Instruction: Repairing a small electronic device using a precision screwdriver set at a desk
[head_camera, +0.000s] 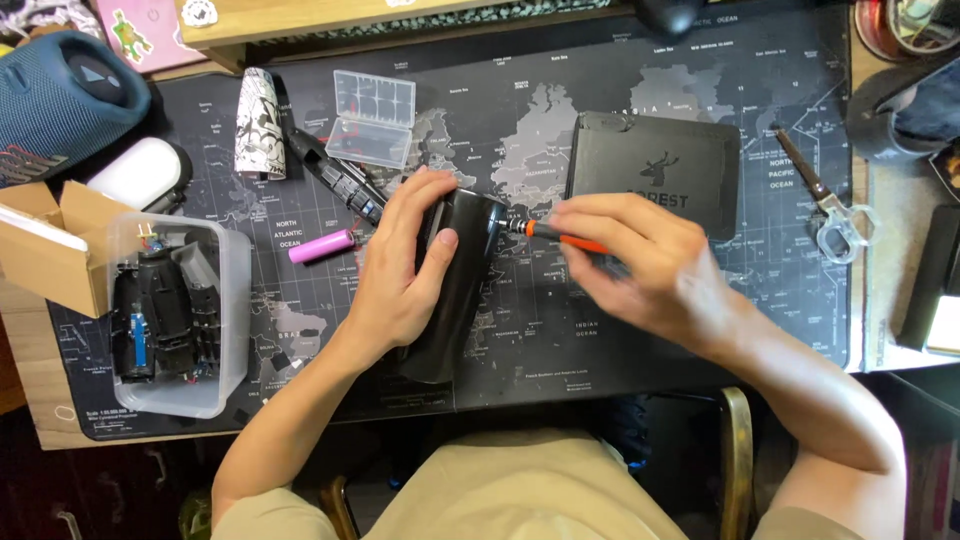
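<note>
My left hand (405, 270) grips a black cylindrical device (458, 290) lying on the dark world-map desk mat (600, 330). My right hand (640, 265) holds a small orange-and-black screwdriver (565, 236), its tip pressed against the upper end of the cylinder. A pink cylindrical battery (322, 246) lies just left of my left hand. A black tool with a blue band (340, 178) lies above it.
A clear plastic tub of black parts (175, 320) stands at left beside a cardboard box (55, 245). A clear battery case (372, 118), a patterned white sleeve (259, 124), a black case (655, 165), scissors (825, 205) and a blue speaker (60, 100) surround the work spot.
</note>
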